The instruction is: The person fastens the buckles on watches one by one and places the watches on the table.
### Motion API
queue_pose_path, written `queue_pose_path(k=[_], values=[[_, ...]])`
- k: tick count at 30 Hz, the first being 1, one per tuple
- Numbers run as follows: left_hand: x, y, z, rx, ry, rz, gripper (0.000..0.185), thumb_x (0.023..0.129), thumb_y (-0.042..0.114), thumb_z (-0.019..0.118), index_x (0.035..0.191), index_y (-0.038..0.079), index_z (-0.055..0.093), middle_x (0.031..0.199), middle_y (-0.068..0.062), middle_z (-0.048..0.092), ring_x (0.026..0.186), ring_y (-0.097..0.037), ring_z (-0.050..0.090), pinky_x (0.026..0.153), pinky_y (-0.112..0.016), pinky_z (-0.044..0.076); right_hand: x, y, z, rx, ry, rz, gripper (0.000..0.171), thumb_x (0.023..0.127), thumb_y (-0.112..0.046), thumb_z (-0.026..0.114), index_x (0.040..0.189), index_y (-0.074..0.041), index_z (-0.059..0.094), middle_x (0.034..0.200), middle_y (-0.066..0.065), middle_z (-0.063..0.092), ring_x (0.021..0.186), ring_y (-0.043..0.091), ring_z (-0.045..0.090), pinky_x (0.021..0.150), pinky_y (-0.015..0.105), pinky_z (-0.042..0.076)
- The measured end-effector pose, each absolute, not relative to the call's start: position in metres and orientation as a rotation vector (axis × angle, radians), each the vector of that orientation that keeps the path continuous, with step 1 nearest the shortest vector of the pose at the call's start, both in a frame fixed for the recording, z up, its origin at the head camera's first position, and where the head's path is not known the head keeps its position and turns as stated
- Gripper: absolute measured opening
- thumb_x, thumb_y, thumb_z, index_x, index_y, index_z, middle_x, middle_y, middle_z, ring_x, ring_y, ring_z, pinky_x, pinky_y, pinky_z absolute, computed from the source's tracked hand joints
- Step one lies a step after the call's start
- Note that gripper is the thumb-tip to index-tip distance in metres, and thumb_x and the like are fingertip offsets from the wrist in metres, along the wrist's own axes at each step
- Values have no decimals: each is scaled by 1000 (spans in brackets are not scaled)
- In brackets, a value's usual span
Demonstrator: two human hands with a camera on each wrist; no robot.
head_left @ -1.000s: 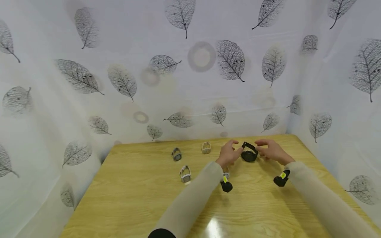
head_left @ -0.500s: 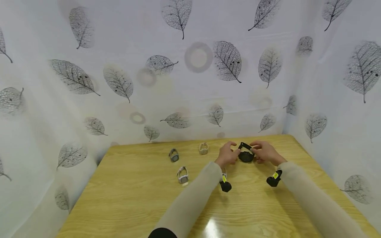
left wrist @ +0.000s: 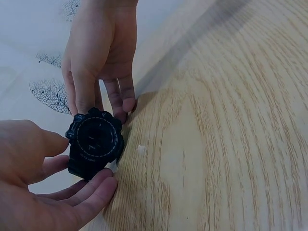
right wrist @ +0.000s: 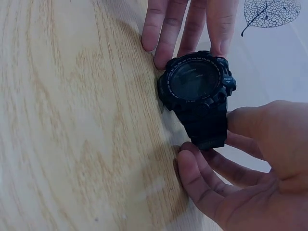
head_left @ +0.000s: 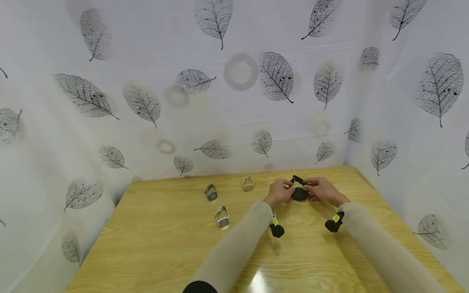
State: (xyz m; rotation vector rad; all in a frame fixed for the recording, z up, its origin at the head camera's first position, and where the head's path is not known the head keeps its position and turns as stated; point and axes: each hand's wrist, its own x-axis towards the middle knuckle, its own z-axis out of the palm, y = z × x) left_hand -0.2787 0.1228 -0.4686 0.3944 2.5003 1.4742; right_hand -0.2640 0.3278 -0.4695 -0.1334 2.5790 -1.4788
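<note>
While it stands on the table [head_left: 154,244], the black watch [head_left: 299,193] is pinched between the fingers of left hand [head_left: 279,192] and right hand [head_left: 322,189].

Surface [head_left: 154,252]: pale wood grain, a bright glare patch near the front edge.
Grey watch [head_left: 211,192]: lies strap closed on the far left part of the surface.
White watch [head_left: 222,216]: lies nearer the front, just right of the grey watch and apart from it.
Beige watch [head_left: 247,183]: sits close to the back edge, right of the grey watch.
Backdrop [head_left: 146,81]: white cloth printed with dark skeletal leaves and faint rings, hung behind and along both sides of the surface.
</note>
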Motion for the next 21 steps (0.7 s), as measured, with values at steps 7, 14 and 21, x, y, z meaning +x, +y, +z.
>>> queue_pose_path(k=[7,14,21], values=[[-280,121,-472,409,2442,1522,29,103,18,65,127,4,70,108,-10,71,75,-20,71,65,-31,57,-264,329,-472,-120,2585,-1470,48,108,-12,54,147,14,44,138,42,49,86,31,71,73,38,62],[-281,121,-473,371,2390,1566,30,102,17,67,128,3,69,99,-10,72,79,-30,75,69,-37,61,-265,332,-476,-131,2597,-1474,47,108,-13,54,146,13,45,136,39,52,86,29,70,73,37,62],[-279,123,-472,349,2399,1570,30,101,16,69,127,2,69,99,-11,73,79,-30,75,69,-37,62,-261,332,-475,-144,2609,-1481,46,108,-14,55,145,13,47,135,39,53,86,30,69,74,37,62]])
